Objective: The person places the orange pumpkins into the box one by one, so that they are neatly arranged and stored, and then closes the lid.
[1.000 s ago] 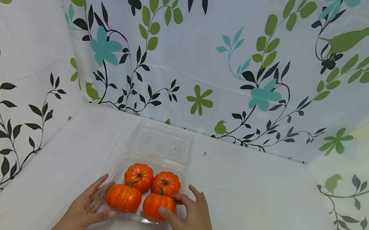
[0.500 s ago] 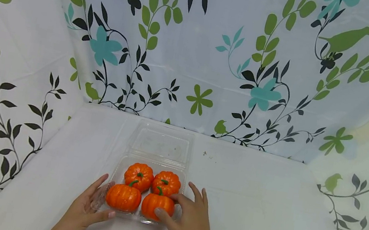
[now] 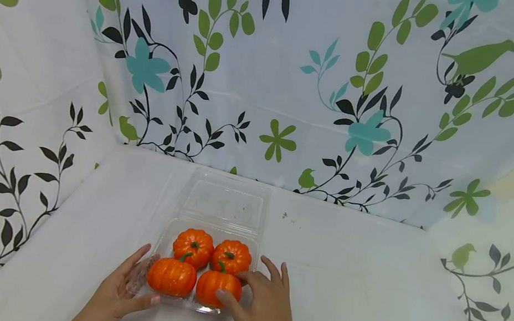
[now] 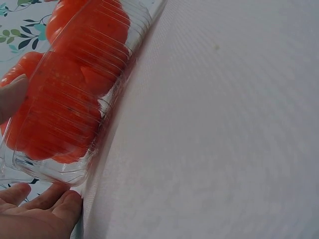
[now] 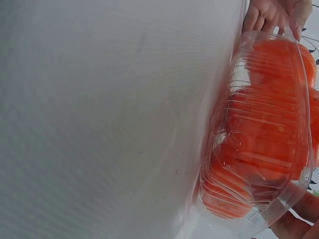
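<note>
Several orange toy pumpkins with green stems lie in a clear plastic clamshell container (image 3: 198,306), its lid (image 3: 224,200) folded back. My right hand (image 3: 265,310) has its thumb and index finger on either side of the front-right pumpkin (image 3: 211,291), pinching it inside the container; its other fingers stretch upward. At the container's left side rests my left hand (image 3: 115,289), fingers spread along the wall and thumb by the front rim, near the front-left pumpkin (image 3: 171,277). Both wrist views show the ribbed plastic wall in front of the pumpkins, with the left fingers (image 4: 50,204) at one end.
A white cloth (image 3: 342,292) covers the table under the container. Behind and at both sides hangs a white curtain (image 3: 261,71) printed with leaves, birds and flowers. Small dark specks (image 3: 293,219) mark the cloth right of the lid.
My right hand and the front-right pumpkin have shifted slightly left, closer to the front-left pumpkin. The left hand and the container stay in place.
</note>
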Tool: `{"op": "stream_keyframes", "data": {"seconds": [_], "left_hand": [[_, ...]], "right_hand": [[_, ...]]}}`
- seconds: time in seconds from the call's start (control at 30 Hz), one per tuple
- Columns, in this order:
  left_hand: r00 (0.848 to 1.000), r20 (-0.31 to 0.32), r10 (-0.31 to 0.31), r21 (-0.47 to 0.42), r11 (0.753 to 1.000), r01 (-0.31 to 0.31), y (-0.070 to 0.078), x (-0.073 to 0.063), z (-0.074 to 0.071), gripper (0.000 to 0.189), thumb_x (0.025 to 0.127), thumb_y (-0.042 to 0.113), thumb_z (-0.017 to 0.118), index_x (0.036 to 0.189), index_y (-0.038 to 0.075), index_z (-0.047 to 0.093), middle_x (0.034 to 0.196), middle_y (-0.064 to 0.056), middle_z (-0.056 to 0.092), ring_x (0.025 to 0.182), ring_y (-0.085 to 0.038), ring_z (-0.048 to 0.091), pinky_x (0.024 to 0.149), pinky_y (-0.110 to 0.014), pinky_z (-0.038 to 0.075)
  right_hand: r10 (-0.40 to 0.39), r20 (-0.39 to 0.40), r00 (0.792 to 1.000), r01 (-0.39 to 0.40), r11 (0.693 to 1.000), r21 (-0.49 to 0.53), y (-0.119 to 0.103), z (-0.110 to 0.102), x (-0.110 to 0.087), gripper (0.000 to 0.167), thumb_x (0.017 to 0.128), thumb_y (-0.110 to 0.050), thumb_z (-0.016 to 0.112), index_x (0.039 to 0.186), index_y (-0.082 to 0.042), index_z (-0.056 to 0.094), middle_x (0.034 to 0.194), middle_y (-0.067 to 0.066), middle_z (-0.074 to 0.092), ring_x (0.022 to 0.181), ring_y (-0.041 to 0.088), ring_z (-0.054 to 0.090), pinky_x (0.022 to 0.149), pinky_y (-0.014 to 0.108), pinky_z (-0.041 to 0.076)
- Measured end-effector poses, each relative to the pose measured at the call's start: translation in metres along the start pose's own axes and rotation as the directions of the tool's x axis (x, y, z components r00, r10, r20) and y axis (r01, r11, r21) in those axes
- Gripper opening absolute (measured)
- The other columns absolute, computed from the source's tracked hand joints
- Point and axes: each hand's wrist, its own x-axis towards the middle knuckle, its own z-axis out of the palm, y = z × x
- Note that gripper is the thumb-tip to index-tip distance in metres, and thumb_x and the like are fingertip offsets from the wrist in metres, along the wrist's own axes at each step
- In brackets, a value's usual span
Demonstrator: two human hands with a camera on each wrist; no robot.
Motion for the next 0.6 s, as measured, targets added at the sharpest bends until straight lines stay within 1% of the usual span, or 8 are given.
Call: {"op": "stream_keyframes", "data": {"seconds": [0.1,0.23,0.4,0.6], "left_hand": [[1.000,0.001,0.002,-0.008,1.000,-0.002,-0.0009,0.0002,-0.0002,0.100,0.087,0.011,0.079,0.163,0.015,0.015,0.160,-0.023,0.031,0.149,-0.039,0.023,0.108,-0.040,0.034],[1.000,0.000,0.000,0.000,1.000,0.000,-0.0017,0.0002,-0.0007,0.100,0.087,0.011,0.079,0.163,0.016,0.015,0.160,-0.023,0.032,0.148,-0.040,0.025,0.108,-0.041,0.037],[1.000,-0.001,-0.003,0.003,1.000,0.003,-0.0013,0.0003,-0.0012,0.100,0.087,0.012,0.080,0.163,0.016,0.015,0.160,-0.022,0.031,0.148,-0.040,0.025,0.109,-0.042,0.036],[1.000,-0.003,-0.007,0.000,1.000,0.007,-0.0011,0.0002,-0.0009,0.100,0.087,0.012,0.080,0.163,0.016,0.015,0.160,-0.023,0.031,0.149,-0.040,0.024,0.108,-0.042,0.035]], "right_hand": [[-0.003,-0.019,1.000,0.003,1.000,0.029,0.0018,0.0000,-0.0014,0.052,0.091,-0.068,0.057,0.106,-0.021,0.075,0.095,-0.011,0.072,0.137,0.031,0.044,0.117,0.067,0.013],[0.008,-0.030,1.000,-0.006,0.997,0.081,0.0036,-0.0007,-0.0026,0.047,0.089,-0.065,0.063,0.107,-0.023,0.073,0.102,-0.009,0.072,0.139,0.029,0.042,0.118,0.066,0.013],[0.021,-0.029,0.999,-0.018,0.994,0.104,0.0050,-0.0003,-0.0029,0.042,0.088,-0.065,0.066,0.106,-0.027,0.072,0.102,-0.012,0.071,0.141,0.024,0.041,0.119,0.064,0.014],[-0.001,-0.041,0.999,0.006,0.993,0.119,0.0060,0.0008,-0.0032,0.036,0.088,-0.059,0.070,0.104,-0.027,0.073,0.100,-0.012,0.071,0.138,0.024,0.044,0.117,0.066,0.018]]}}
